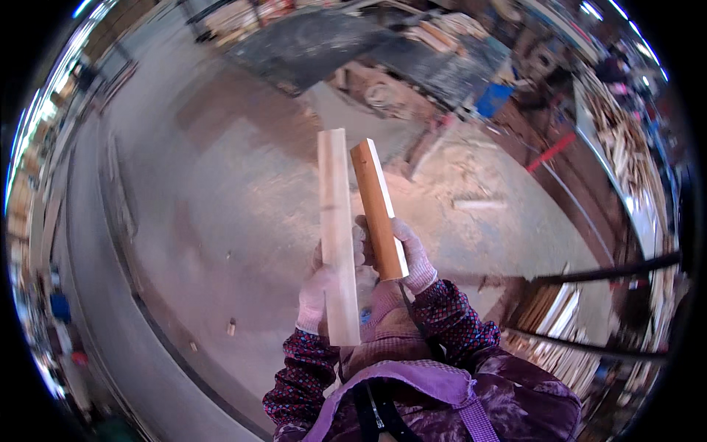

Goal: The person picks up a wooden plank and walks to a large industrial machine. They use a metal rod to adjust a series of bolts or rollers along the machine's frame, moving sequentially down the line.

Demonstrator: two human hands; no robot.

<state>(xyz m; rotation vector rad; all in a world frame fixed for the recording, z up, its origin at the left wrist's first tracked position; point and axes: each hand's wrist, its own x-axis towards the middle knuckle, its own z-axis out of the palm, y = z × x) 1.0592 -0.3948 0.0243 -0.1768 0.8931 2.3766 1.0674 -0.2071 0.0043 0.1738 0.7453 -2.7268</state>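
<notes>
In my left hand (315, 293), gloved in pale fabric, is a long light wooden board (336, 228) held nearly upright in front of me. My right hand (414, 254), gloved too, grips a shorter reddish-brown wooden board (378, 210) with a pale edge, tilted slightly to the left at its top. The two boards stand side by side with a narrow gap between their upper parts. The fingers of both hands wrap around the wood and are partly hidden behind it.
Sawdust (471, 173) and a loose wood offcut (480, 204) lie on the floor ahead. A dark-topped work table (317, 48) stands at the far side, a blue container (493, 99) near it. Stacked wood strips (549, 309) sit at the right, beside dark metal bars (611, 272).
</notes>
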